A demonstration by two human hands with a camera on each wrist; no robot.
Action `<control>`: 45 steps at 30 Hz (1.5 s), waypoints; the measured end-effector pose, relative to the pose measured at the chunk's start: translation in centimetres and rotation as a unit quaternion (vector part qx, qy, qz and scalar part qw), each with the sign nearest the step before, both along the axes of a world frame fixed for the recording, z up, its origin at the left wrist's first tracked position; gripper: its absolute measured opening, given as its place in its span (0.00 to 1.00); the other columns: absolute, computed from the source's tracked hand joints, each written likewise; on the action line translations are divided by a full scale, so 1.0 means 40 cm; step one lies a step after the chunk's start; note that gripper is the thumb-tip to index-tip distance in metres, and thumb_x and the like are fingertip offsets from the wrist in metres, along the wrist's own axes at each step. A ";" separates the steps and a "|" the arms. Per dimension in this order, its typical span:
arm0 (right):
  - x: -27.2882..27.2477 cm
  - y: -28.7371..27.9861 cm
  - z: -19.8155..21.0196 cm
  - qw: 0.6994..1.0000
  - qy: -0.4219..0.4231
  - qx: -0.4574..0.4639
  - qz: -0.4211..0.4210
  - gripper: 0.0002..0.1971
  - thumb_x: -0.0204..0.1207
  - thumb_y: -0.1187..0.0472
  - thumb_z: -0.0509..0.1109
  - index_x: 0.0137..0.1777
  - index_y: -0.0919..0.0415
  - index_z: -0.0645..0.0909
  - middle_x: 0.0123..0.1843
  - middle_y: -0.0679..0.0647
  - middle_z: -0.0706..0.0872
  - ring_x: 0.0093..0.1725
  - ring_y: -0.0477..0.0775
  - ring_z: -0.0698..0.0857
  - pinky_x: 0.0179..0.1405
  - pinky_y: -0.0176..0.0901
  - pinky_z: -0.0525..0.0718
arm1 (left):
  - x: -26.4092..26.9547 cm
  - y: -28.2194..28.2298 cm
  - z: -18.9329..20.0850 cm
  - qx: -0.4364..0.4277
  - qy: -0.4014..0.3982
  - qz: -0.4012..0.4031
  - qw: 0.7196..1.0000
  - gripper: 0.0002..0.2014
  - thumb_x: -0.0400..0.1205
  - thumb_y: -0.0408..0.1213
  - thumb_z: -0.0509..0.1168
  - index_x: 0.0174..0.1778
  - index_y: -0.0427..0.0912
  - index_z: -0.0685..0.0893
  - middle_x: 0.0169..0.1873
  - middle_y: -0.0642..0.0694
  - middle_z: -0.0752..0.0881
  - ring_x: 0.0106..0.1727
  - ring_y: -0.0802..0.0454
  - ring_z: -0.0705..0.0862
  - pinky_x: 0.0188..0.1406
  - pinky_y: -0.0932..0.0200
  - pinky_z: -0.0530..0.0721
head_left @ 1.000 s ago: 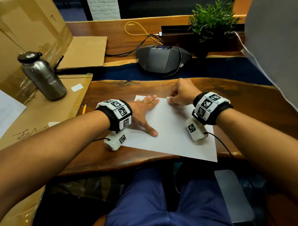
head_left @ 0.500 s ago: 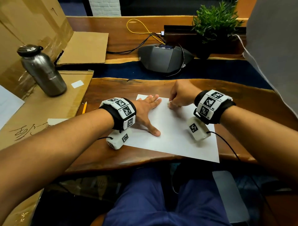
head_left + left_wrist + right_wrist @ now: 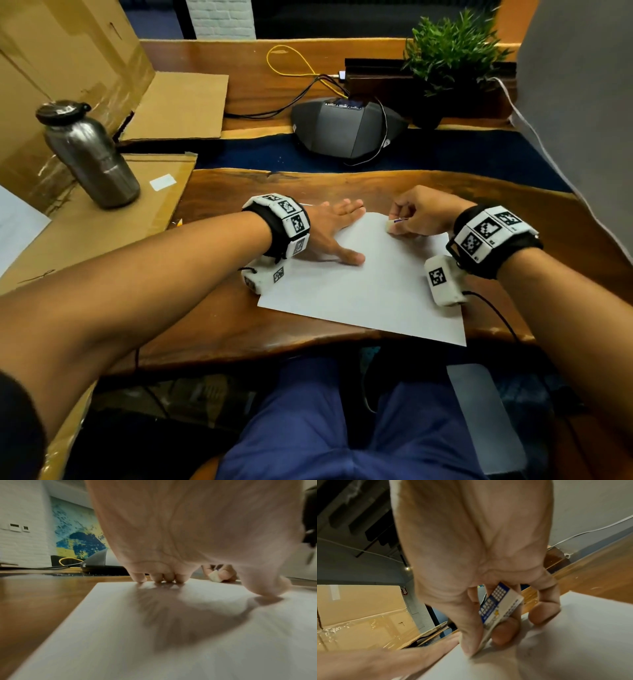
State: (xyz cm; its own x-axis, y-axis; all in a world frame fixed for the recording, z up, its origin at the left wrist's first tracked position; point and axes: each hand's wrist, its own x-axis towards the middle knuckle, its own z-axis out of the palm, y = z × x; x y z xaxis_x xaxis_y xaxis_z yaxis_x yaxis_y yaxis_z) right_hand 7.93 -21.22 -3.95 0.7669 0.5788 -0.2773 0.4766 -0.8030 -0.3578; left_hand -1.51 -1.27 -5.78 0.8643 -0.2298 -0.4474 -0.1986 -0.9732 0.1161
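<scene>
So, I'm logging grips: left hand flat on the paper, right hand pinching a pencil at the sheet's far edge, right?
Not quite: the right hand pinches an eraser, not a pencil; the right wrist view shows its printed sleeve. The left hand does lie flat on the paper.

Steel bottle [image 3: 89,156] is standing on cardboard [image 3: 102,233] at desk's [image 3: 239,329] left edge; speakerphone [image 3: 346,128] & plant [image 3: 452,51] are sitting twd far edge.
</scene>
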 end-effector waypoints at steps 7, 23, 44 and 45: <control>0.000 -0.005 -0.007 1.000 -0.002 0.008 0.005 0.06 0.75 0.57 0.79 0.47 0.57 0.86 0.38 0.50 0.90 0.37 0.49 0.85 0.44 0.46 0.85 | 0.016 0.021 0.040 -0.033 -0.095 -0.070 0.992 0.43 0.84 0.67 0.51 0.88 0.48 0.40 0.86 0.50 0.37 0.86 0.56 0.36 0.84 0.51 0.33; -0.004 -0.005 -0.006 1.000 0.007 0.005 0.005 0.07 0.75 0.55 0.80 0.46 0.55 0.86 0.41 0.51 0.89 0.41 0.52 0.87 0.42 0.44 0.83 | -0.050 0.052 0.119 0.082 -0.007 0.014 0.996 0.51 0.78 0.74 0.51 0.87 0.51 0.34 0.86 0.50 0.33 0.86 0.48 0.36 0.80 0.49 0.32; -0.264 0.078 -0.021 0.984 -0.097 0.092 0.117 0.06 0.68 0.56 0.82 0.41 0.57 0.92 0.39 0.52 0.91 0.42 0.55 0.86 0.40 0.46 0.86 | -0.163 0.075 0.014 0.002 0.062 0.015 0.998 0.65 0.64 0.70 0.74 0.85 0.60 0.35 0.84 0.55 0.29 0.85 0.51 0.30 0.84 0.39 0.36; -0.292 0.080 -0.023 0.981 -0.094 0.096 0.139 0.05 0.68 0.57 0.81 0.41 0.57 0.92 0.39 0.52 0.90 0.42 0.55 0.85 0.41 0.46 0.85 | -0.164 0.074 0.016 0.002 0.066 0.014 0.998 0.65 0.64 0.69 0.74 0.85 0.59 0.35 0.84 0.54 0.29 0.85 0.52 0.29 0.84 0.40 0.36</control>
State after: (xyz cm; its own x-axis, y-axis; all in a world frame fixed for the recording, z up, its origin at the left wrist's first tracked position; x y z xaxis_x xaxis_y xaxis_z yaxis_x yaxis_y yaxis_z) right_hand -3.74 -18.02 -4.87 0.5988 0.8008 -0.0104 0.7401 -0.5583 -0.3748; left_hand -8.08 1.70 -5.14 0.8044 -0.2045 -0.5578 -0.1546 -0.9786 0.1358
